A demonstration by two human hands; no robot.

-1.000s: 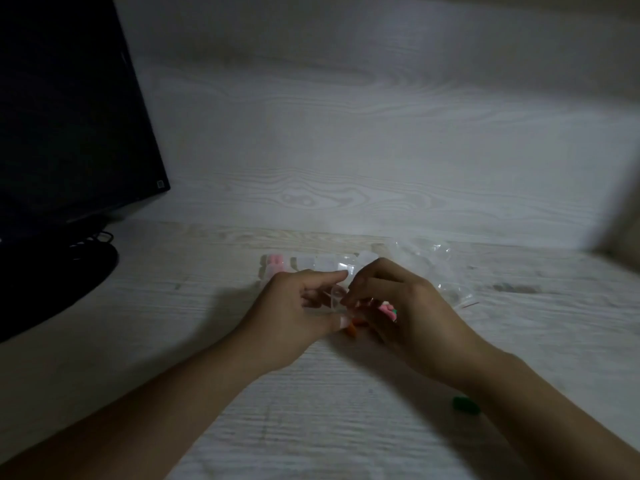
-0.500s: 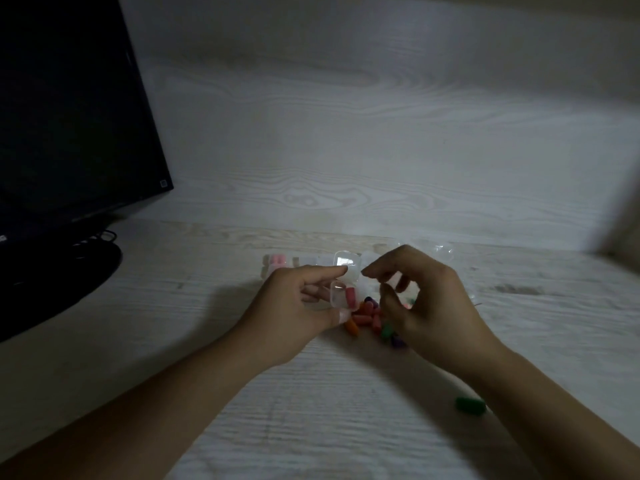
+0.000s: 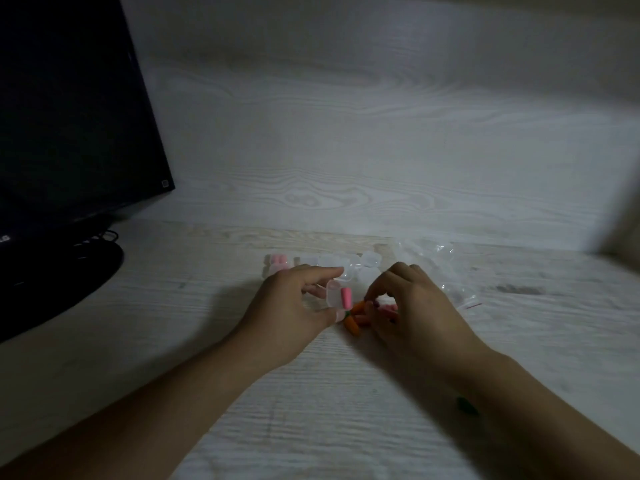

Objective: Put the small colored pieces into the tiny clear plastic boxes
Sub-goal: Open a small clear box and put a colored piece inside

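- The left hand holds a tiny clear plastic box between forefinger and thumb, its lid tipped open, just above the pale wood-grain desk.
- One small pink cone-shaped piece sits inside that box.
- The right hand curls over a little heap of orange and pink pieces lying on the desk just right of the box; its fingertips seem to pinch at one, though from here I cannot tell for sure.
- Behind the hands runs a row of more small clear boxes, the leftmost showing pink pieces inside.
- A crumpled clear plastic bag lies behind the right hand.
- A lone dark green piece rests by the right forearm.
- A black monitor stands at the far left.
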